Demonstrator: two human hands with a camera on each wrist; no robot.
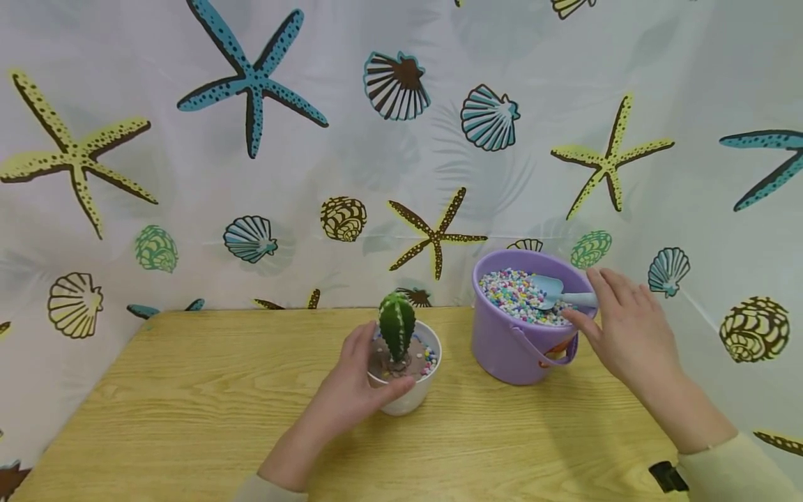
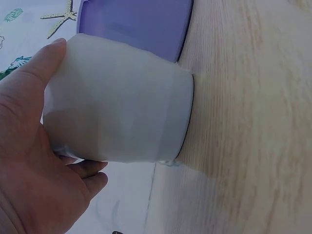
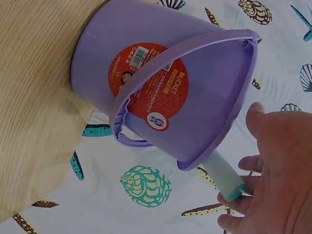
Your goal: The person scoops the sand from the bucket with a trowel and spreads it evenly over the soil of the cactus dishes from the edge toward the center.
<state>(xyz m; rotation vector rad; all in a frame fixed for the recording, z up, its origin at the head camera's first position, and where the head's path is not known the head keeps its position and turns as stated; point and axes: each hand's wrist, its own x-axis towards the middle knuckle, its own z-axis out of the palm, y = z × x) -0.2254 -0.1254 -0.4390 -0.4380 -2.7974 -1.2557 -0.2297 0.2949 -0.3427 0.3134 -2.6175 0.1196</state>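
Cream long sleeves (image 1: 734, 464) cover both arms; a black strap (image 1: 666, 477) circles the right wrist.

Wooden table (image 1: 188, 418), pale yellow grain, lying flat before me and running to the backdrop; the same grain fills my left wrist view (image 2: 243, 122) and one corner of my right wrist view (image 3: 29, 97). Backdrop sheet (image 1: 533, 188), white, hung behind the table and round its right side, printed with sea motifs. These include a blue starfish (image 1: 251, 80) at upper left, a yellow starfish (image 1: 75, 153) at far left, a brown starfish (image 1: 435, 237) near centre, two blue scallop shells (image 1: 395, 85) side by side above it, a brown conch (image 1: 343, 218), and a green conch (image 1: 155, 249) low at left.
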